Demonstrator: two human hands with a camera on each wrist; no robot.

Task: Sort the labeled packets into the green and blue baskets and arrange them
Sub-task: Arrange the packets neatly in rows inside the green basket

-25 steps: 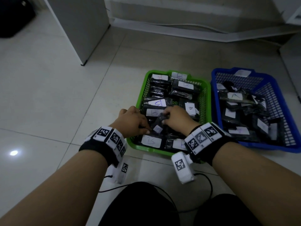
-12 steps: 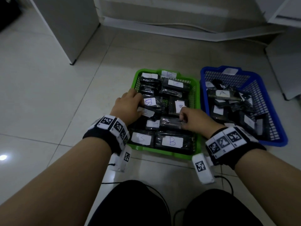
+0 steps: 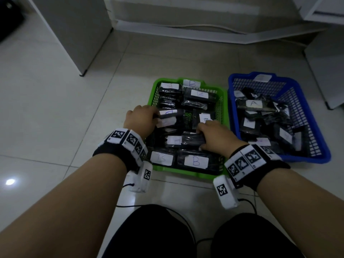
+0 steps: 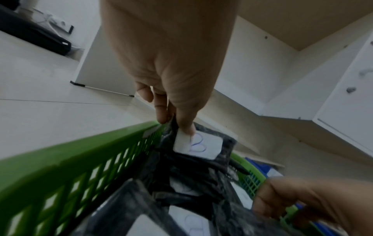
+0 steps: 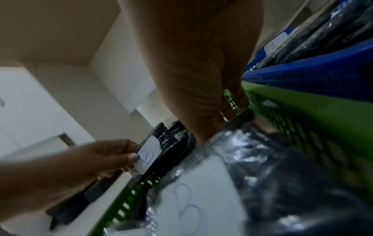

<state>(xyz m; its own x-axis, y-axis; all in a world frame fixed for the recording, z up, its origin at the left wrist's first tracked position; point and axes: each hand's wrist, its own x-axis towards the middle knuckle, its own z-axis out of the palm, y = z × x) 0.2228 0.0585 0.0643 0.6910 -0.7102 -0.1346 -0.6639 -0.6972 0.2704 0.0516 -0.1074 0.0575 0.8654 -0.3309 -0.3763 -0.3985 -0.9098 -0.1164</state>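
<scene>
The green basket (image 3: 188, 173) holds several black packets with white B labels. My left hand (image 3: 155, 116) is at the basket's left side and pinches a B-labelled packet (image 3: 170, 114) by its left end; the pinch (image 4: 177, 126) on that packet (image 4: 198, 144) shows in the left wrist view. My right hand (image 3: 200, 139) is in the basket's middle right and grips the right end of another black packet (image 3: 183, 140). The blue basket (image 3: 307, 159) to the right holds packets, one labelled A (image 3: 254, 104).
Both baskets stand on a pale tiled floor. A white cabinet (image 3: 78, 30) stands at the back left and another white unit (image 3: 327, 71) at the right. My dark-clothed knees (image 3: 158, 231) and a thin cable (image 3: 247, 202) are close in front of the baskets.
My hands have moved apart from the basket's front middle. The left hand went up the left side and took a B packet; the right hand shifted right and now grips another packet.
</scene>
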